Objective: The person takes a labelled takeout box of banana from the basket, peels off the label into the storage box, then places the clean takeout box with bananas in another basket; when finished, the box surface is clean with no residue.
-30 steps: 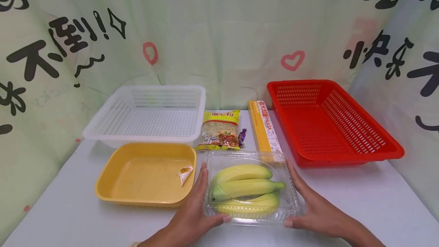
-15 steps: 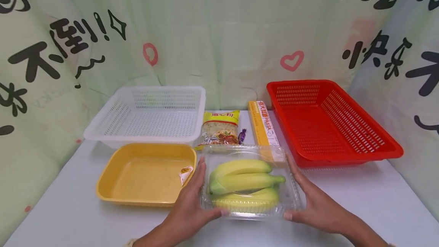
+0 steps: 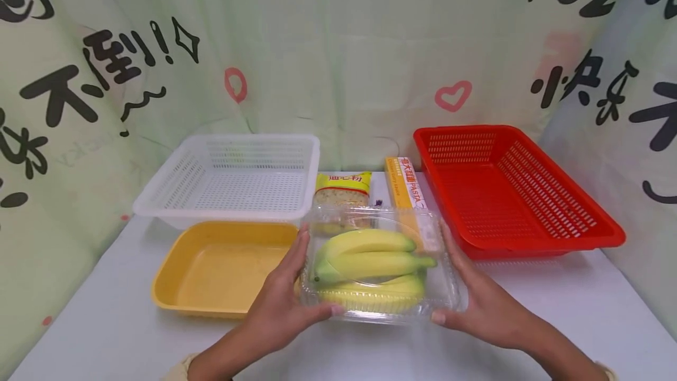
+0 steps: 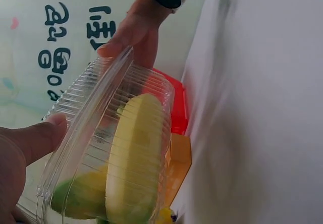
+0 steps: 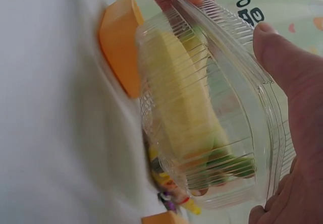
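A clear plastic clamshell container (image 3: 378, 312) with yellow-green bananas (image 3: 365, 266) inside is held between both hands, its lid closed. My left hand (image 3: 280, 296) grips its left side, thumb on the front rim. On the opposite side my right hand (image 3: 483, 304) holds it the same way, thumb at the front right corner. Both wrist views show the container (image 4: 96, 123) raised off the white table, tilted in those pictures. Fingers behind and under the sides are partly hidden. Through the lid, part of an orange pasta box (image 3: 404, 184) shows.
A yellow tub (image 3: 211, 310) stands left of the container, with a white basket (image 3: 227, 214) behind it. At right stands a red basket (image 3: 534, 243). A yellow-topped bag of macaroni (image 3: 344, 184) and a barely visible purple candy (image 3: 378, 203) lie behind the container.
Both hands have lifted the container and carried it slightly away and left. It now covers much of the macaroni bag and candy, and the small wrapper in the yellow tub is hidden.
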`<state>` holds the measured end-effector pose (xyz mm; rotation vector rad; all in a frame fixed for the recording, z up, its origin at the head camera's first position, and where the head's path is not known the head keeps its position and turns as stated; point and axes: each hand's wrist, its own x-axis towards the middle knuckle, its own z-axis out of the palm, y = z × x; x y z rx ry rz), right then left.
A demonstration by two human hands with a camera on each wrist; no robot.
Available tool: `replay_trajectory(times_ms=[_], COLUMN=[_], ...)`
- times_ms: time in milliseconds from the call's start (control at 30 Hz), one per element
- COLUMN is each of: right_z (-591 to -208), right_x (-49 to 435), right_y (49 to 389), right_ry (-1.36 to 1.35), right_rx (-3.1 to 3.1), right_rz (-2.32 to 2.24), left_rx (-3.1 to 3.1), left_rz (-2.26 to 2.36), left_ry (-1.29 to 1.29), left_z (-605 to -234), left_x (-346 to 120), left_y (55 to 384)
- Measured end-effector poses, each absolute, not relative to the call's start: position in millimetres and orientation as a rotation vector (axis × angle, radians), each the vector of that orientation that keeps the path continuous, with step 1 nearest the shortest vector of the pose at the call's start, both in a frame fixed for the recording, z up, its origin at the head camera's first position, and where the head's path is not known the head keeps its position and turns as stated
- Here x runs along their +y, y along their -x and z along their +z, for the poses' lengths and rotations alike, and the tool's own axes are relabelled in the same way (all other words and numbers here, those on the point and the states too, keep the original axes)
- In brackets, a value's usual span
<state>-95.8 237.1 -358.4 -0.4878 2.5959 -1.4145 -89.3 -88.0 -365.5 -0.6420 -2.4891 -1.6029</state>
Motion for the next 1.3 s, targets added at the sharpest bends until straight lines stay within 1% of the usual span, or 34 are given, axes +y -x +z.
replay_trajectory(times_ms=[267,467,700,933,1167,1300], right_z=[-341.8,-327.2,-313.8,-303.6,-296.7,-292.6], right_x=[228.8,218.1,203.2,186.4,175.4,164.5], right_y=[104.6,114.4,122.2,144.1,165.3,173.7], right_ry=[0.592,0.698,0.711,0.812,0.796,0.706], right_rx=[2.591,2.588,2.519,2.46,2.626,2.715], right_rz=[-1.466,-1.496,-1.575,-1.623,-1.458,-1.33], left_rx=[-2.486,-2.504,-2.533,-2.581,-2.598,-2.644], left_rz=[-1.58,-1.551,-1.518,-1.488,-1.452,-1.415], left_ry=[0.708,0.699,0.732,0.722,0.703,0.669], left_z=[-346.0,-331.8,-318.7,-306.6,-296.9,-295.3], left_x=[-99.0,-110.0,-124.7,-141.6,-157.5,-169.7], left_y=[101.6,111.8,123.9,139.6,157.9,169.1])
